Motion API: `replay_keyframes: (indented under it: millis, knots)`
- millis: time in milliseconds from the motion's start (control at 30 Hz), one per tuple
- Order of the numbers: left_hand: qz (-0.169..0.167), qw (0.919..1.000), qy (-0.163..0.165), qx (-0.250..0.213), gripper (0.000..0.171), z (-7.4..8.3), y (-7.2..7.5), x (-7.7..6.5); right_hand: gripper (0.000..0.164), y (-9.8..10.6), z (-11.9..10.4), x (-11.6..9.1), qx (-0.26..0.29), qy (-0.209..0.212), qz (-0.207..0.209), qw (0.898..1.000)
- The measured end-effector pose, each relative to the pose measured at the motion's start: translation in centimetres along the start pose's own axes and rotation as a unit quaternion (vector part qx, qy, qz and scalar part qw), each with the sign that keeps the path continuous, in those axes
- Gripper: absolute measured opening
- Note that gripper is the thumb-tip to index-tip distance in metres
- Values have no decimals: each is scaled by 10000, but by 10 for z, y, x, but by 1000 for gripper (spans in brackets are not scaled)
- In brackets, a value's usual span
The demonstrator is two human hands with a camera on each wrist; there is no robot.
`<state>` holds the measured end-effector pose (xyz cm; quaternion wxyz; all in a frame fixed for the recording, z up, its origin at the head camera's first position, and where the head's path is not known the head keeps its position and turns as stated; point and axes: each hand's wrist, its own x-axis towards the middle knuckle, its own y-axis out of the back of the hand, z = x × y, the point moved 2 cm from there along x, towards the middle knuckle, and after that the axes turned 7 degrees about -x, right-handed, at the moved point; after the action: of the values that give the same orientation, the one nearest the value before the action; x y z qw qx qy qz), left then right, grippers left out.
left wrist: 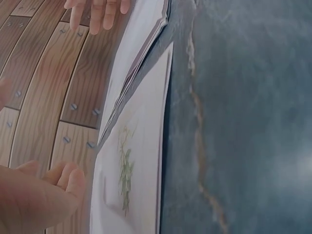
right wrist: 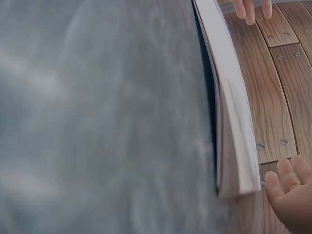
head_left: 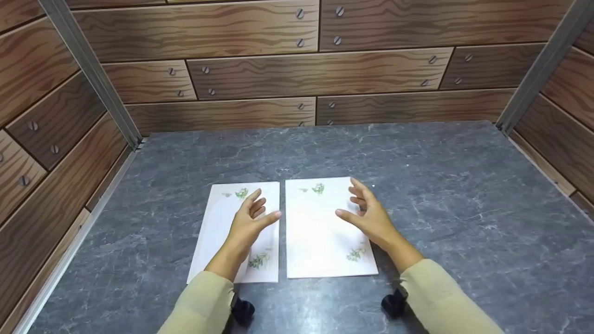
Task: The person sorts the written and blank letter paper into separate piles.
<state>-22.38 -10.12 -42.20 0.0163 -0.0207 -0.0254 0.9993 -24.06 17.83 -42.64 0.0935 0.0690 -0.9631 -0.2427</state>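
Observation:
Two stacks of white paper printed with green leaf sprigs lie side by side on the grey marbled table. Over the left paper stack (head_left: 213, 236) hovers my left hand (head_left: 248, 225), fingers loosely bent, thumb pointing right, nothing held. My right hand (head_left: 371, 220) is above the right edge of the right paper stack (head_left: 315, 236), its thumb apart from the fingers and nothing between them. In the left wrist view the left stack (left wrist: 141, 146) looks thin. The right wrist view shows the right stack (right wrist: 229, 87) thicker, with several layers at its edge.
The table (head_left: 464, 208) has a grey stone pattern with pale veins. Wood-plank walls (head_left: 278, 74) with printed screws stand at the back and both sides. Grey metal posts (head_left: 93, 69) mark the back corners. A black wrist device (head_left: 242, 311) sits under the left sleeve.

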Motion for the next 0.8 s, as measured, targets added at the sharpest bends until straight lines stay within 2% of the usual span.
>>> replay_keyframes:
  millis: [233,600,800]
  knots:
    - [-200,9998,15,75,86,-3,-7,-2,86,10,6,-2,-258,-182,91,9995]
    - [-309,9984,298,369,86,-5,-21,-2,87,20,14,-9,-401,-434,140,9982]
    - [-467,9976,413,307,84,-7,-25,-2,90,24,17,-12,-391,-662,90,9970]
